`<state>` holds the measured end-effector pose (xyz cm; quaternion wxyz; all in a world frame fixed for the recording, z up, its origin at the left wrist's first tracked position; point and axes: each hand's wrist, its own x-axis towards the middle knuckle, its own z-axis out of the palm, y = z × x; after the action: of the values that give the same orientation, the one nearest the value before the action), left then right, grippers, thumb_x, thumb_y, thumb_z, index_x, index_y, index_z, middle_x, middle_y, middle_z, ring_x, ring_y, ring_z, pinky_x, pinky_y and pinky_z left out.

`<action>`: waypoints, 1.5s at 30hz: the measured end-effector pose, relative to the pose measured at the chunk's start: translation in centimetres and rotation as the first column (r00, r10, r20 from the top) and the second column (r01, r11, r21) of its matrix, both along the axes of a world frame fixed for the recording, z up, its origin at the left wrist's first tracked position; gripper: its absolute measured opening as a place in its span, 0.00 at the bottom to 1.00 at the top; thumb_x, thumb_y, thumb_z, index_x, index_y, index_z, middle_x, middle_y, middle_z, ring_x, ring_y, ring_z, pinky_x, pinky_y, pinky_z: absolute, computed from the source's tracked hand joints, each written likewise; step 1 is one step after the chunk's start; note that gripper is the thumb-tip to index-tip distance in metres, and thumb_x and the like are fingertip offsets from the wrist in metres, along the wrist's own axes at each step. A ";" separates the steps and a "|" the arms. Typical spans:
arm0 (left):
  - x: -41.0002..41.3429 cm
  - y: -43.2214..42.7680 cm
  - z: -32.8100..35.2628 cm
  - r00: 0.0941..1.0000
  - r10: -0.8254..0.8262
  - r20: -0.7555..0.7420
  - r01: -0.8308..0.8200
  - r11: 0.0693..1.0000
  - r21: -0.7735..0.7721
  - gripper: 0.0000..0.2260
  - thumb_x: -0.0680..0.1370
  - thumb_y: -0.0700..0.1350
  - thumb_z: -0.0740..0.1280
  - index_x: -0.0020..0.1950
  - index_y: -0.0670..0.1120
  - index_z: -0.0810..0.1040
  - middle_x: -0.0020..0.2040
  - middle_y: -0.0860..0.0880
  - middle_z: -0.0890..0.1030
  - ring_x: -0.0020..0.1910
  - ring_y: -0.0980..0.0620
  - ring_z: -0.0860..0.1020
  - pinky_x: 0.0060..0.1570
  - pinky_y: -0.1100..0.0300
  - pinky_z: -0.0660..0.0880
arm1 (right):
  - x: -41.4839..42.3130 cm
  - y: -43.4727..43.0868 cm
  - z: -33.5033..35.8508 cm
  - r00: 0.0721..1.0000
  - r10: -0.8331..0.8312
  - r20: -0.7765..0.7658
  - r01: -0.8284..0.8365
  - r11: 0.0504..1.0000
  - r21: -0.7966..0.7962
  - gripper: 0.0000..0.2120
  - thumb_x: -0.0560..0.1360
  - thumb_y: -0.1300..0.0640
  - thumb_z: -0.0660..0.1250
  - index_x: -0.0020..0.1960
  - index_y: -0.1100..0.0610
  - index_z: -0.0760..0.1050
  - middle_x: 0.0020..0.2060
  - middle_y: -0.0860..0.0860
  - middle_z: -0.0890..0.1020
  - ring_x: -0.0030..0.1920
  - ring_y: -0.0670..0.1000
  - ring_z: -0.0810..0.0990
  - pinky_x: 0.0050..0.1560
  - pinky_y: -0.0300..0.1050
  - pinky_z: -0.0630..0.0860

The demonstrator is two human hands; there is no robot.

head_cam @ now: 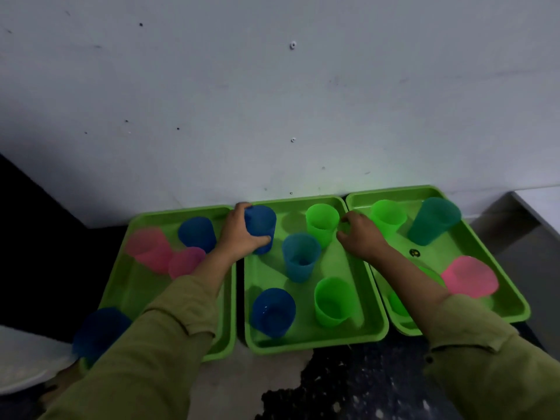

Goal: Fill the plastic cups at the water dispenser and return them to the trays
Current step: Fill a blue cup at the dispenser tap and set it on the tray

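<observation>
Three green trays sit side by side against the wall: the left tray (130,292), the middle tray (306,338) and the right tray (448,250). The left hand (239,234) wraps its fingers and thumb round a blue cup (263,221) standing at the middle tray's far left corner. Four more cups stand in that tray, two green, one blue and one teal-blue. The right hand (360,237) hovers over the edge where the middle and right trays meet, its fingers loosely curled and holding nothing. The left tray holds four cups, two pink and two blue. The right tray shows a green, a teal and a pink cup, and another green one partly hidden under the sleeve.
</observation>
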<state>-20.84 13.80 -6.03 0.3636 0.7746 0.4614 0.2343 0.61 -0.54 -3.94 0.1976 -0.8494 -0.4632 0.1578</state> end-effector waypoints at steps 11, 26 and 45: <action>-9.1 -2.4 7.5 0.959 -0.092 0.268 0.078 0.995 0.063 0.35 0.65 0.48 0.78 0.66 0.51 0.63 0.63 0.51 0.68 0.60 0.54 0.69 0.54 0.62 0.67 | -12.6 -0.5 6.8 1.000 -0.021 0.016 0.017 0.970 0.243 0.20 0.73 0.58 0.67 0.63 0.63 0.70 0.61 0.59 0.76 0.62 0.58 0.73 0.60 0.46 0.68; -26.9 -8.5 7.6 0.918 -0.203 0.339 0.193 0.979 0.065 0.33 0.62 0.45 0.80 0.62 0.50 0.68 0.62 0.48 0.73 0.59 0.50 0.76 0.55 0.54 0.78 | -32.8 -3.3 5.7 0.886 0.386 -0.257 -0.281 0.887 0.365 0.35 0.64 0.61 0.76 0.67 0.56 0.64 0.58 0.48 0.75 0.59 0.48 0.75 0.51 0.24 0.67; -41.9 -12.2 5.4 0.960 -0.128 0.250 0.160 0.981 -0.108 0.41 0.60 0.61 0.77 0.69 0.55 0.64 0.63 0.55 0.72 0.61 0.59 0.73 0.53 0.62 0.76 | -45.9 -4.7 2.0 0.815 0.442 -0.376 -0.307 0.878 0.366 0.27 0.65 0.59 0.76 0.60 0.56 0.67 0.52 0.48 0.75 0.52 0.48 0.76 0.46 0.30 0.74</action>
<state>-62.77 1.59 -0.61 0.4819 0.7470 0.3699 0.2701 -45.27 -5.27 -1.93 0.3853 -0.6421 -0.5825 0.3160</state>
